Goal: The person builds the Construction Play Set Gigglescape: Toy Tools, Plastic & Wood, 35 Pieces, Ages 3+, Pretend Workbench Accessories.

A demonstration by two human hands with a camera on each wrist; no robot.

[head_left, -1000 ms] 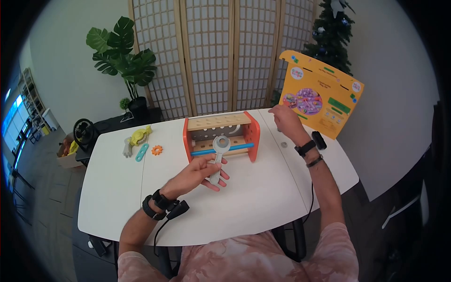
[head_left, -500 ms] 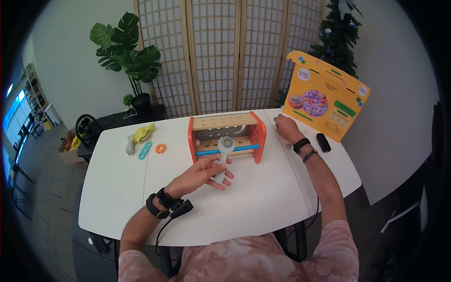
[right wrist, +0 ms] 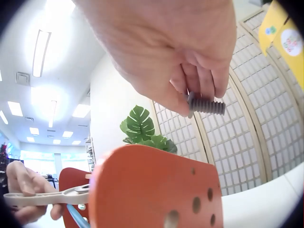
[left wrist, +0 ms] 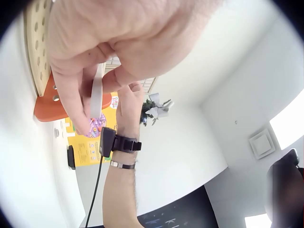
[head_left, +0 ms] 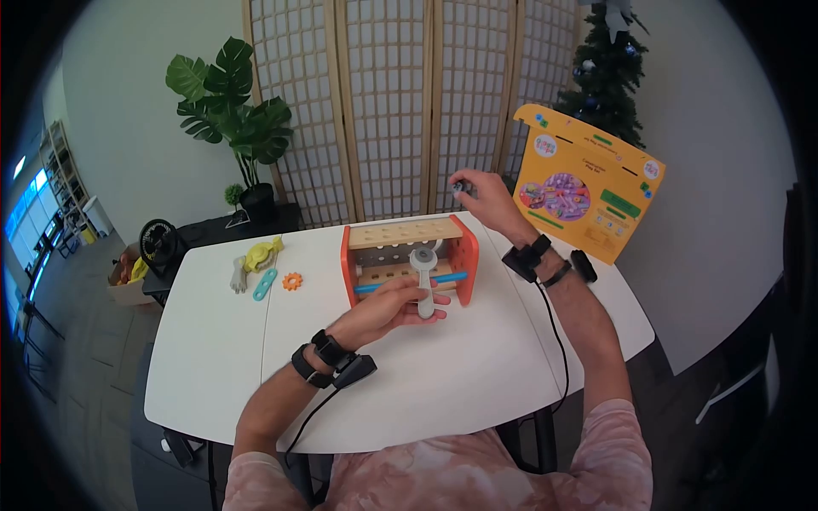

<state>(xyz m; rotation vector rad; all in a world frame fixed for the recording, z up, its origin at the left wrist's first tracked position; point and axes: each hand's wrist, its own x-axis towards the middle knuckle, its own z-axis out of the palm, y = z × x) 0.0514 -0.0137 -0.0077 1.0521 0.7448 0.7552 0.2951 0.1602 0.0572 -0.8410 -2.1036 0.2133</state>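
My left hand point(head_left: 385, 310) grips a light grey toy wrench point(head_left: 425, 289) by its handle, with the ring end up, in front of a wooden toy workbench point(head_left: 400, 231). The workbench has orange side panels point(right wrist: 152, 185) with holes, and a blue rod point(head_left: 451, 278) crosses its front. Above and behind the right panel is my right hand point(head_left: 492, 204). It pinches a dark grey threaded bolt point(right wrist: 208, 105) by the head, the shank pointing sideways in the right wrist view. Only the wrench's narrow edge shows in the left wrist view, between thumb and fingers.
On the table's left lie a yellow toy piece point(head_left: 262, 253) with grey parts, a teal strip point(head_left: 265, 284) and an orange gear point(head_left: 292, 281). A yellow box point(head_left: 588, 192) stands at the back right, near a black object point(head_left: 584, 266). A cable runs from each wrist camera.
My right hand has risen from the table at the right and moved left toward the workbench, now with the bolt. My left hand has shifted slightly right with the wrench.
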